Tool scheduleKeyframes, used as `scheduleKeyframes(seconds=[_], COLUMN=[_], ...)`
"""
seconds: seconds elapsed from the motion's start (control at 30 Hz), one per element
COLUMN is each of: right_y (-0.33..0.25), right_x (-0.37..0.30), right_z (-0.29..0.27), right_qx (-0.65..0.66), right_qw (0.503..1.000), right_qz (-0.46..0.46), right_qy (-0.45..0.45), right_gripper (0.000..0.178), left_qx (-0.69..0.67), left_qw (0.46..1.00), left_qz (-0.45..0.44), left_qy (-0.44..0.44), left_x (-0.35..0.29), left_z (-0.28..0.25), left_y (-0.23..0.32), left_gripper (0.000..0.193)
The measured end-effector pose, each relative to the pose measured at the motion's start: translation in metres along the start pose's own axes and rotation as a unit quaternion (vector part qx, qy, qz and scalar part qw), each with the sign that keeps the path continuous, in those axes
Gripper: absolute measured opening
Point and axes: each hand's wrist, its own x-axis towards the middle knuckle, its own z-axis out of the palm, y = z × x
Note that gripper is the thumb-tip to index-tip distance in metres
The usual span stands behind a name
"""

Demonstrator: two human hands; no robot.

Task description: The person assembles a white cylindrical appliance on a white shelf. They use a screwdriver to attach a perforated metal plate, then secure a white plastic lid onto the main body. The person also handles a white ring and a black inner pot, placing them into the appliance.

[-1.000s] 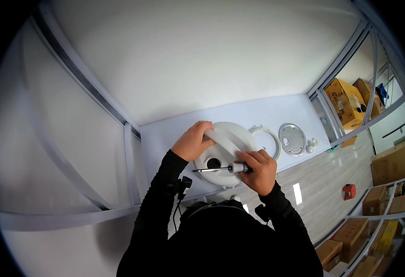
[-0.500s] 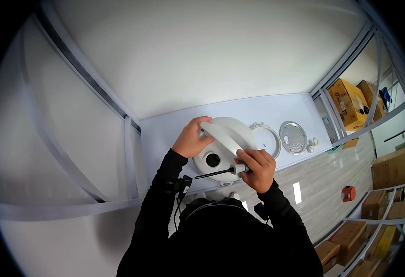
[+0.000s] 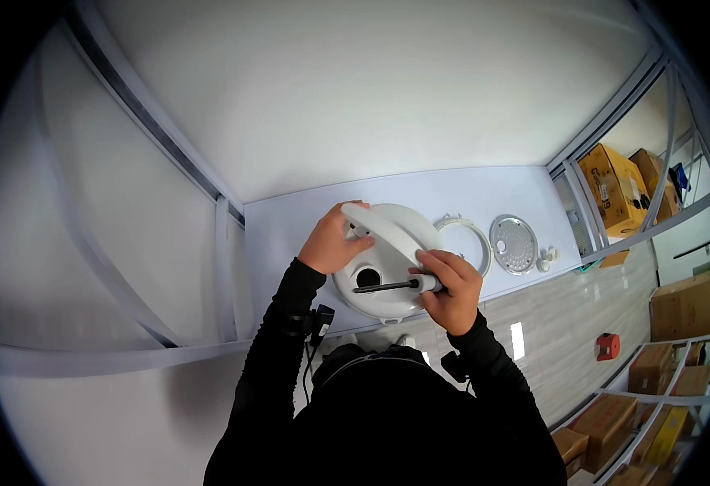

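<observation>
A round white plastic lid (image 3: 407,219) with a dark round hole (image 3: 368,278) sits at the near edge of the white table. Above it, a curved white strip like a handle (image 3: 387,235) is held tilted between both hands. My left hand (image 3: 328,245) is closed on the strip's left end, thumb on its near side. At the other end, the fingers of my right hand (image 3: 455,292) pinch the strip. That same hand grips a screwdriver (image 3: 387,287) by its light handle. The dark shaft points left, passing over the lid near the hole. Whether strip and lid touch is hidden.
Right of the lid lie a white ring (image 3: 456,219), a perforated metal disc (image 3: 514,243) and small white parts (image 3: 547,257). Walls and metal posts enclose the table (image 3: 290,215). Cardboard boxes (image 3: 610,417) fill shelves at right; a red stool (image 3: 607,347) stands on the floor.
The strip has shifted slightly left, its left end farther past my left thumb. The lid sits a little farther left. The screwdriver tip has swung up and right to beside the hole.
</observation>
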Motion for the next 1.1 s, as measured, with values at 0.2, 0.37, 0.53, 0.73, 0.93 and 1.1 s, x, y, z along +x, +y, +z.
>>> scheduleKeyframes(seconds=[0.2, 0.37, 0.53, 0.73, 0.93, 1.1], right_y=[0.016, 0.025, 0.033, 0.054, 0.069, 0.071], right_x=[-0.001, 0.002, 0.013, 0.013, 0.003, 0.003], right_z=[-0.004, -0.018, -0.026, -0.042, -0.043, -0.045], right_qx=[0.077, 0.109, 0.092, 0.097, 0.194, 0.235], right_qw=[0.996, 0.993, 0.985, 0.972, 0.963, 0.953], right_qz=[0.052, 0.030, -0.117, -0.204, -0.182, -0.181], right_qy=[0.012, -0.032, -0.082, -0.059, -0.043, -0.057], right_gripper=[0.058, 0.056, 0.056, 0.052, 0.049, 0.035], left_qx=[0.048, 0.093, 0.194, 0.282, 0.205, 0.040], left_qw=[0.998, 0.983, 0.972, 0.946, 0.931, 0.872], left_qz=[0.011, 0.089, 0.120, 0.091, -0.040, -0.117], left_qy=[0.047, 0.129, 0.053, 0.130, 0.301, 0.474], left_x=[-0.006, -0.019, -0.049, -0.093, -0.149, -0.180], left_z=[0.001, -0.004, -0.004, 0.031, 0.069, 0.074], left_y=[0.007, 0.043, 0.074, 0.112, 0.110, 0.094], left_gripper=[0.068, 0.077, 0.059, 0.045, 0.041, 0.039])
